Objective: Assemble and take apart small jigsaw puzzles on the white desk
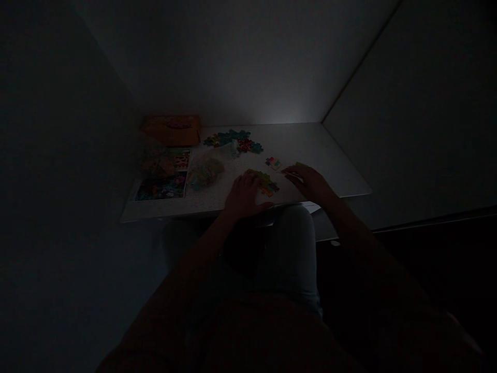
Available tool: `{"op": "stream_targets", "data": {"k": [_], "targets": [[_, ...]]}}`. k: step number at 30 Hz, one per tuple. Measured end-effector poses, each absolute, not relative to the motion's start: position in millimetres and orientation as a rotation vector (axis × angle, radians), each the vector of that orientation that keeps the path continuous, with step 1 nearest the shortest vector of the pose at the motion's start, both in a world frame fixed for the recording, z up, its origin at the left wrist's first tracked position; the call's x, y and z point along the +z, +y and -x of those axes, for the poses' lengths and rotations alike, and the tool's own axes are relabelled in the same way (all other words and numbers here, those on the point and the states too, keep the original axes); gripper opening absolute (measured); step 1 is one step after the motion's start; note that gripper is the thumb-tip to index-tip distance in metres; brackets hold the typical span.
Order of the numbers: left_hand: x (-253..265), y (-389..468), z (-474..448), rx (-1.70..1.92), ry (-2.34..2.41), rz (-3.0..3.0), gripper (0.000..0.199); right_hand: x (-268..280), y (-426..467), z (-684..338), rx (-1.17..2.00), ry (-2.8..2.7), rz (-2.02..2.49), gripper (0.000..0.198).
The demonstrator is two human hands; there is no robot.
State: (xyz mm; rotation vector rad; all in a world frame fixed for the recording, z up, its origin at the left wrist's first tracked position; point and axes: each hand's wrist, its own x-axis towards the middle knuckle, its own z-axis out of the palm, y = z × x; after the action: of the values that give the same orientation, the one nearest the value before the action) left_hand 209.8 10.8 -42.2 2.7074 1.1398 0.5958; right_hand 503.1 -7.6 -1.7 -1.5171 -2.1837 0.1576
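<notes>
My left hand (pixel 244 196) lies spread at the table's near side, its fingertips on a small joined patch of yellow-green jigsaw puzzle (pixel 267 182). To the right of that patch, my right hand (pixel 308 182) is closed in a pinch around a jigsaw puzzle piece (pixel 292 175), seen only as a pale edge in the dim light. A pinkish and pale cluster of puzzle pieces (pixel 273 163) rests just beyond the two hands. Partly behind my right hand shows a bit of yellow-green puzzle piece (pixel 300 164).
Farther back are joined teal and red puzzle sections (pixel 244 144). Clear bags of loose pieces (pixel 205 173) sit on the left, beside a printed picture sheet (pixel 161 187). An orange box (pixel 173 130) stands at the back left. Walls border the white table (pixel 337 176).
</notes>
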Motion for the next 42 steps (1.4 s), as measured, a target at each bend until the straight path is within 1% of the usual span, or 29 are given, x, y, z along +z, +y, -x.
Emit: {"op": "stream_targets", "data": {"k": [3, 5, 8, 11, 14, 16, 19, 21, 25, 27, 33, 38, 42], "targets": [[-44, 11, -212, 0.685, 1.260, -2.648, 0.120, -4, 14, -488, 0.107, -2.054, 1.550, 0.056], [-45, 12, -213, 0.703, 1.378, -2.575, 0.124, -18, 23, -474, 0.120, -2.123, 1.562, 0.055], [-46, 13, -215, 0.642, 1.459, -2.544, 0.117, -44, 24, -458, 0.178, -2.339, 1.531, 0.059], [-46, 14, -214, 0.583, 1.391, -2.608, 0.111, -62, 9, -457, 0.144, -2.422, 1.498, 0.076], [-45, 13, -212, 0.549, 1.305, -2.662, 0.116, -67, -10, -466, 0.071, -2.422, 1.486, 0.087], [-45, 12, -211, 0.528, 1.260, -2.687, 0.119, -67, -21, -470, 0.028, -2.427, 1.456, 0.089], [-42, 12, -209, 0.514, 1.201, -2.709, 0.118, -67, -34, -470, -0.018, -2.430, 1.422, 0.092], [-41, 12, -207, 0.520, 1.177, -2.707, 0.114, -68, -40, -469, -0.028, -2.410, 1.435, 0.089], [-40, 11, -207, 0.532, 1.151, -2.728, 0.100, -74, -48, -471, -0.040, -2.386, 1.434, 0.062], [-42, 12, -207, 0.530, 1.113, -2.758, 0.097, -77, -50, -474, -0.061, -2.387, 1.427, 0.055], [-47, 13, -210, 0.551, 1.000, -2.830, 0.083, -79, -53, -474, -0.116, -2.376, 1.430, 0.048], [-45, 8, -208, 0.508, 1.021, -2.895, 0.070, -78, -52, -476, -0.018, -2.396, 1.448, 0.041], [-43, 5, -206, 0.575, 1.024, -2.888, 0.061, -77, -50, -476, 0.049, -2.328, 1.461, 0.040]]}}
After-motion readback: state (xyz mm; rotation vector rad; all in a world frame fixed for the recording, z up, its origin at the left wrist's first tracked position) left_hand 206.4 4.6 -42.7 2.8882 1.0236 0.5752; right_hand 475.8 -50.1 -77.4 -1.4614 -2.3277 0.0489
